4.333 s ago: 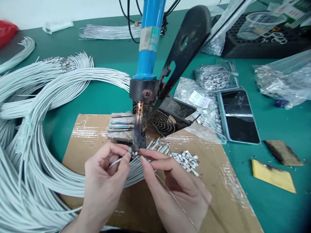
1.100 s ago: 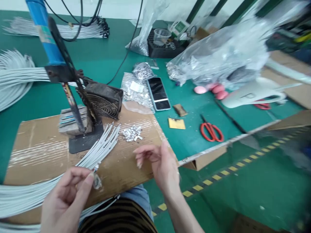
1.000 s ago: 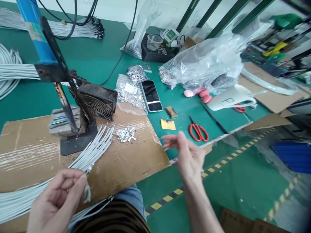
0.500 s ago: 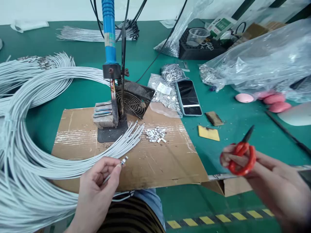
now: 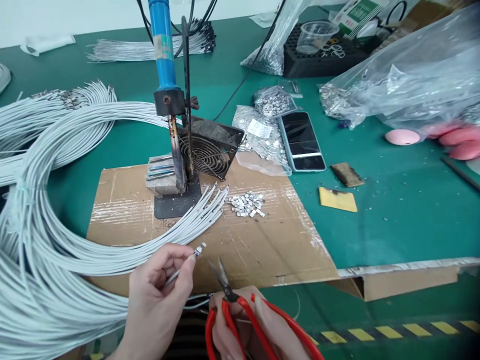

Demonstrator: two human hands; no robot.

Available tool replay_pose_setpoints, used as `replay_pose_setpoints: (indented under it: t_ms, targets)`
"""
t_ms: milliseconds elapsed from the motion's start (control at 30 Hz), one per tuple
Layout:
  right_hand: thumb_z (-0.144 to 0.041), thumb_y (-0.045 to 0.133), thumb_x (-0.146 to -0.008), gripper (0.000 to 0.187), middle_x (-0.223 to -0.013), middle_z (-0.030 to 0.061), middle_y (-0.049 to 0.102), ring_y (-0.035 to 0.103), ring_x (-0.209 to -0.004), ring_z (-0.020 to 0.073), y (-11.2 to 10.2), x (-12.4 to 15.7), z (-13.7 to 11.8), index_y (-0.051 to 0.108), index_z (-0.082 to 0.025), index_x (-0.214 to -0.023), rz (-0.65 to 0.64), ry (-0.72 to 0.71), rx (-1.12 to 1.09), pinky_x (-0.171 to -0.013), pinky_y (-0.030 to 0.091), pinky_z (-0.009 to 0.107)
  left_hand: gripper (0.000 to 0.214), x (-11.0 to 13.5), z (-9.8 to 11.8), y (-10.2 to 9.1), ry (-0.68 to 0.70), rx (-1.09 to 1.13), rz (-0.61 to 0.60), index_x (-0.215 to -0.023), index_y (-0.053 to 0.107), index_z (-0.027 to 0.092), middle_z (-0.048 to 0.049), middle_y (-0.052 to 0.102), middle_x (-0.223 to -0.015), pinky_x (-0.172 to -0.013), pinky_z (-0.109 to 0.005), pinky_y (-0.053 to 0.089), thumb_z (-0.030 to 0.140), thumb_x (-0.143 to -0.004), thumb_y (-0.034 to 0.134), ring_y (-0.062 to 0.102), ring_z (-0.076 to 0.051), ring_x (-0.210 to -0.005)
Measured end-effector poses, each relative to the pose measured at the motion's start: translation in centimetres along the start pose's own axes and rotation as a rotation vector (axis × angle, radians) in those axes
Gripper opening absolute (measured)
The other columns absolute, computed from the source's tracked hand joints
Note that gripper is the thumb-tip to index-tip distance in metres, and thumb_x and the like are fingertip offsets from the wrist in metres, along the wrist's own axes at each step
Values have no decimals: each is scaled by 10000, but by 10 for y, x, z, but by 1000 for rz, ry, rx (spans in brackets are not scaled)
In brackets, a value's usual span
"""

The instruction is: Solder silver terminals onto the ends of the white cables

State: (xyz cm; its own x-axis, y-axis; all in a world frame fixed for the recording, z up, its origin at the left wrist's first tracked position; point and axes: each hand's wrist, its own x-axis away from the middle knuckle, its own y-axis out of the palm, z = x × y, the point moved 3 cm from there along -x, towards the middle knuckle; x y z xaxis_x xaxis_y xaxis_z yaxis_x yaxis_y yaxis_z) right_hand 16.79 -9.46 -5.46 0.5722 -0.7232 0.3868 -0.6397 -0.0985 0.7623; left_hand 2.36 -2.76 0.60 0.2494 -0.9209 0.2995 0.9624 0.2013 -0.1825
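My left hand (image 5: 159,295) pinches one white wire (image 5: 176,271) whose tip carries a small metal terminal (image 5: 200,248). My right hand (image 5: 247,332) grips red-handled scissors (image 5: 240,312) at the bottom edge, blades slightly apart and pointing up toward the wire tip. A fan of white wire ends (image 5: 202,210) lies on the cardboard sheet (image 5: 262,250). A small heap of metal terminals (image 5: 246,204) sits beside them. The blue-handled soldering iron (image 5: 165,75) stands in its black stand (image 5: 176,205) behind.
Big coils of white wire (image 5: 48,200) fill the left. A black fan (image 5: 206,152), bags of terminals (image 5: 262,140), a phone (image 5: 302,140), a yellow sponge (image 5: 337,199), pink objects (image 5: 403,136) and clear plastic bags (image 5: 405,80) lie on the green table (image 5: 393,215). The table's edge is at right front.
My right hand reached right, picked up the red scissors and brought them back in front of me, under the wire tip. My left hand has kept its pinch on the wire.
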Motion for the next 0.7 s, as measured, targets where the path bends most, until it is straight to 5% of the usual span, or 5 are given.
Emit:
replay_pose_setpoints:
  t_ms: [267, 500, 700]
  targets:
    - [-763, 761, -776, 567, -616, 43, 593, 574, -635, 199, -7, -5, 5, 659, -213, -685, 56, 51, -91, -630, 511, 310, 38, -1, -1, 1, -9, -28, -30, -725, 782, 211, 37, 691, -609, -526, -130, 481, 242, -747, 783, 588, -94, -561]
    - [-774, 619, -893, 624, -660, 12, 559, 519, -617, 133, 10, -2, -6, 600, -177, -713, 108, 123, -143, -679, 479, 258, 30, -2, -1, 1, -11, -40, -41, -736, 787, 216, 27, 710, -622, -544, -150, 515, 241, -752, 785, 630, -112, -575]
    - [-816, 405, -963, 723, -625, 0, 518, 485, -575, 117, 14, -5, -7, 561, -174, -671, 66, 35, -43, -660, 414, 253, 40, -2, 0, 1, -2, -34, -30, -726, 792, 233, 41, 717, -620, -542, -127, 504, 232, -762, 774, 632, -96, -571]
